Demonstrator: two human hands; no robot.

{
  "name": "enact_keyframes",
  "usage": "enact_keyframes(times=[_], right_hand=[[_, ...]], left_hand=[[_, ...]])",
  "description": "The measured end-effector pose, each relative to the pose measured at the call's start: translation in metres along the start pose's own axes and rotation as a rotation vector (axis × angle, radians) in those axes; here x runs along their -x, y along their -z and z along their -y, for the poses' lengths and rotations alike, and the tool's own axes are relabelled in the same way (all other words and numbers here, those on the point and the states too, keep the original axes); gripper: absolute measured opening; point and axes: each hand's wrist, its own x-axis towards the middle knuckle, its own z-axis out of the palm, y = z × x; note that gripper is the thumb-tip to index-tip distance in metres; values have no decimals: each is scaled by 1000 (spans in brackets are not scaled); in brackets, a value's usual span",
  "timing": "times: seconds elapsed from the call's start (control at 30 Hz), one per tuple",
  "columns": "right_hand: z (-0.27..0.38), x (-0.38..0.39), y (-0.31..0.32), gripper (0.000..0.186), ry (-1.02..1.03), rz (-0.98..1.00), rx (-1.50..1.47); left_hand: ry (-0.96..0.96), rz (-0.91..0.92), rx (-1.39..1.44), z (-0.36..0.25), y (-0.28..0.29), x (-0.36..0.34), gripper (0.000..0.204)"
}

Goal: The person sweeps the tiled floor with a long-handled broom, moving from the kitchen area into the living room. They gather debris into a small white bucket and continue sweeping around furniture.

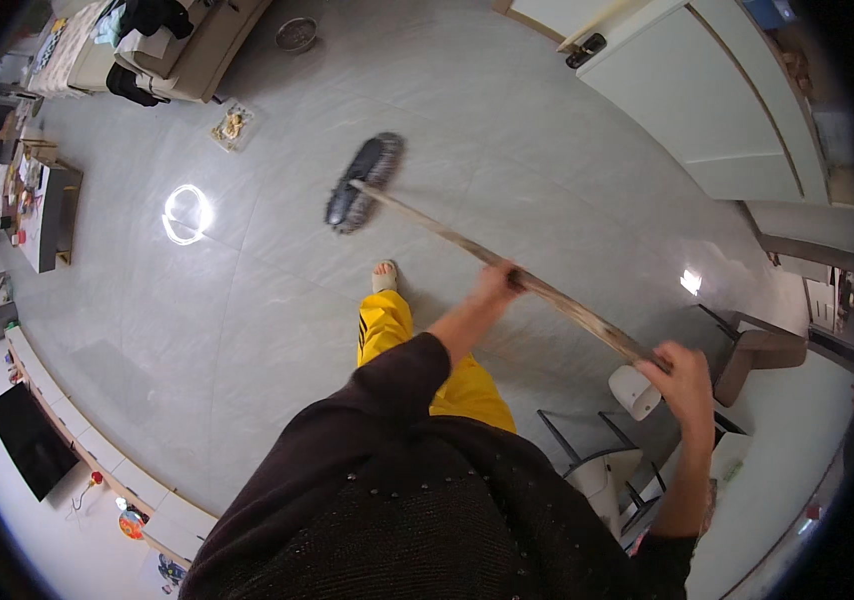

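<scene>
A mop with a long wooden handle (587, 318) slants across the view from lower right to upper left. Its flat dark head with a grey fringe (365, 182) rests on the grey tiled floor (277, 330), slightly blurred. Partway down the handle, my left hand (497, 284) is wrapped round the wood. My right hand (682, 380) grips near the handle's upper end. Just below the mop head, my foot in a light sandal (385, 276) shows under a yellow trouser leg.
On the floor lies a clear tray with bits in it (235, 127), by a sofa (192, 45). A metal basin (297, 35) sits farther back. Chairs (602, 480) stand at lower right, a white cabinet (692, 85) at upper right, a low table (47, 215) at left.
</scene>
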Motion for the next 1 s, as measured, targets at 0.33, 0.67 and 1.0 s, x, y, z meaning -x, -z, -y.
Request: enact_keyframes(times=[0.33, 0.67, 1.0], right_hand=[[227, -140, -136, 37, 581, 84, -4], [217, -120, -125, 34, 467, 126, -57], [87, 1, -38, 35, -19, 55, -205]], left_hand=[[-323, -107, 234, -291, 215, 6, 12], [-158, -441, 347, -311, 165, 54, 17], [131, -253, -62, -163, -3, 52, 18]])
